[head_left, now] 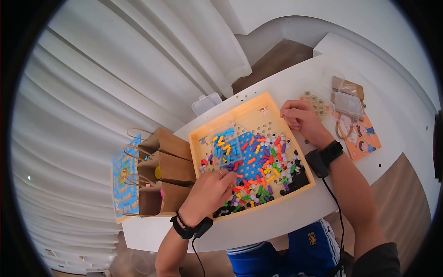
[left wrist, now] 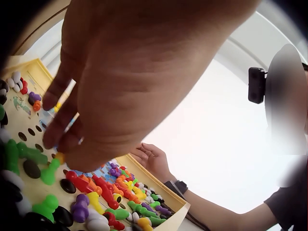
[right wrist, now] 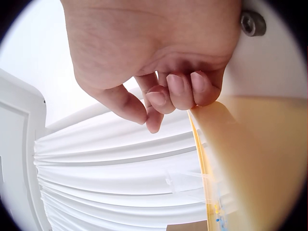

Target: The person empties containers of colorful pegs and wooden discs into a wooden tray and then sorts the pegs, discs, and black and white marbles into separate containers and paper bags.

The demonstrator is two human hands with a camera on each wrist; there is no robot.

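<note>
My left hand (head_left: pixel 210 194) reaches over the near left part of a shallow wooden box (head_left: pixel 295 138), fingers bent down among coloured plastic pegs (head_left: pixel 258 182). In the left wrist view, an orange-yellow peg (left wrist: pixel 59 157) shows right at the thumb tip; I cannot tell whether it is pinched. Green pegs (left wrist: pixel 50 172) lie just below. A clear lidless-looking case (head_left: pixel 227 148) of blue and yellow pegs sits inside the box, ahead of the left hand. My right hand (head_left: pixel 302 121) rests at the box's right rim (right wrist: pixel 211 115), fingers loosely curled and holding nothing.
Brown paper bags (head_left: pixel 173 168) stand left of the box, beside a blue patterned board (head_left: pixel 124 177). On the right of the white table (head_left: pixel 295 76) lie round tokens (head_left: pixel 316 102), a clear plastic case (head_left: pixel 348 106) and an orange illustrated sheet (head_left: pixel 362 138). A white curtain (head_left: pixel 115 69) hangs behind.
</note>
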